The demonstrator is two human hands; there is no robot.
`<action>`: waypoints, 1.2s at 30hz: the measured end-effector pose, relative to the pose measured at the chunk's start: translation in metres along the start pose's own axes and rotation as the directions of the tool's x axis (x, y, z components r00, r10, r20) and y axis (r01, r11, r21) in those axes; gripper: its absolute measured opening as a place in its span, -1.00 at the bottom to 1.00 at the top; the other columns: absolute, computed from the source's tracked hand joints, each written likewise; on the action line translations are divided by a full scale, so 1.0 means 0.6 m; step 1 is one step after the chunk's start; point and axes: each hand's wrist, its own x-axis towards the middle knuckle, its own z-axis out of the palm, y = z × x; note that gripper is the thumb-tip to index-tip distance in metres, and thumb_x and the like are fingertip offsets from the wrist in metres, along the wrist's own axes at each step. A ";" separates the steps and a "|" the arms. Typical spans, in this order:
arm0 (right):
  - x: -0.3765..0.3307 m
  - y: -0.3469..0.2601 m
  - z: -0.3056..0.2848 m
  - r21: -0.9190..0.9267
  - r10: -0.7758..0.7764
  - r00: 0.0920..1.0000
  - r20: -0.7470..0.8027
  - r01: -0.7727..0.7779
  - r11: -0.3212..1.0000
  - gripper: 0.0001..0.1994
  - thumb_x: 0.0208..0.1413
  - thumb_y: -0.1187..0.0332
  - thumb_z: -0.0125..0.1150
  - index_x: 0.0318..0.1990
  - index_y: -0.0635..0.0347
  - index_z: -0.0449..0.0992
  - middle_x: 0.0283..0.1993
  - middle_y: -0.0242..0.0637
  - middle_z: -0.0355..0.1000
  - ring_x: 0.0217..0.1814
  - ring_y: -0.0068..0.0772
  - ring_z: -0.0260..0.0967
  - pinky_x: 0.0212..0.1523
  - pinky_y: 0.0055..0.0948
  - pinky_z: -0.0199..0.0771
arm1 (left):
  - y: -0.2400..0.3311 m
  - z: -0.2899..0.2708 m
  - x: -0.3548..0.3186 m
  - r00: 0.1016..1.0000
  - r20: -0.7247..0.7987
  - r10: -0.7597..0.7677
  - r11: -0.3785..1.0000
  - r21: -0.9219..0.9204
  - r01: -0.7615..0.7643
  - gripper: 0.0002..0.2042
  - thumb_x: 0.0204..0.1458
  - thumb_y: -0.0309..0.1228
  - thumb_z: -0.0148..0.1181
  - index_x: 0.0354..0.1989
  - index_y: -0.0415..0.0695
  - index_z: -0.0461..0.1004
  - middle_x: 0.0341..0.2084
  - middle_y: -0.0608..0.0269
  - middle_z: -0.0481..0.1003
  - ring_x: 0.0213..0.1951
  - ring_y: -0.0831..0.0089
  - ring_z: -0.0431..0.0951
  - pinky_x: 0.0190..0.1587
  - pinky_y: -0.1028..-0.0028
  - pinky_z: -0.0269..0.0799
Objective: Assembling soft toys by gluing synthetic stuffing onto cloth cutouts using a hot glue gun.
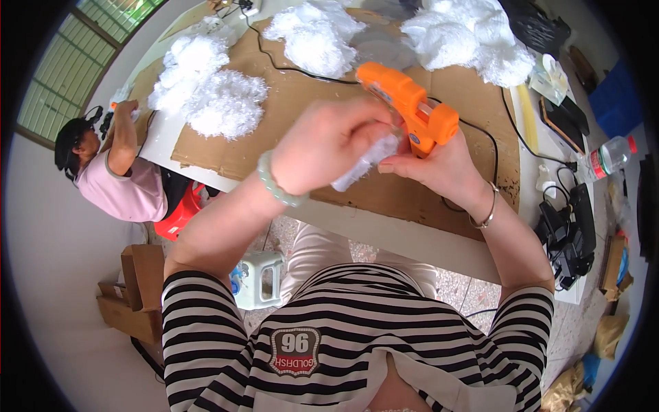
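Note:
My right hand [443,172] is closed around an orange glue gun [395,86], held above the table's near part with its body slanting to the upper left. Close beside it my left hand [336,134] is closed, its fingertips pinched together at the gun's side. A small, translucent white roll-like piece [360,167] hangs from the left fingers; its far end lies close to my right thumb. Exactly what the left fingertips touch is hidden behind the knuckles. Fluffy white fibre piles [226,103] lie on the cardboard [288,103] beyond my hands.
More white fibre heaps [463,38] sit at the back. Black cable [302,70] crosses the cardboard. A plastic bottle [611,159], phone [559,123] and black adapters [570,230] are at right. Another person [123,172] works at far left. A pale jug [259,280] stands below the table.

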 end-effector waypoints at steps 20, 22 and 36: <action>0.021 0.011 -0.036 0.111 0.134 0.986 -0.098 -0.123 0.986 -0.82 0.05 0.54 0.12 -0.16 0.26 0.40 -0.27 -0.43 0.37 -0.41 -0.67 0.30 -0.38 -0.61 0.38 | -0.126 -0.023 0.005 0.908 0.096 -0.409 0.826 -0.385 0.413 -0.84 0.10 -0.44 0.12 -0.24 -0.29 0.48 -0.46 0.38 0.50 -0.38 0.68 0.42 -0.31 0.62 0.36; 0.027 0.022 -0.045 0.077 0.230 0.970 -0.078 -0.224 0.972 -0.83 0.06 0.52 0.12 -0.17 0.27 0.39 -0.27 -0.44 0.35 -0.42 -0.67 0.28 -0.36 -0.60 0.38 | -0.171 -0.032 -0.003 0.899 0.052 -0.435 0.897 -0.064 0.438 -0.84 0.10 -0.42 0.12 -0.26 -0.27 0.48 -0.47 0.34 0.52 -0.43 0.64 0.46 -0.34 0.61 0.38; 0.032 0.045 -0.048 0.118 0.216 0.964 -0.157 -0.199 0.973 -0.83 0.07 0.49 0.14 -0.17 0.27 0.40 -0.32 -0.44 0.36 -0.43 -0.67 0.28 -0.38 -0.63 0.36 | -0.112 0.056 0.001 0.968 0.142 0.208 0.887 0.390 -0.248 -0.83 -0.18 -0.40 0.26 -0.39 -0.19 0.52 -0.37 0.13 0.52 -0.33 0.14 0.50 -0.25 0.30 0.44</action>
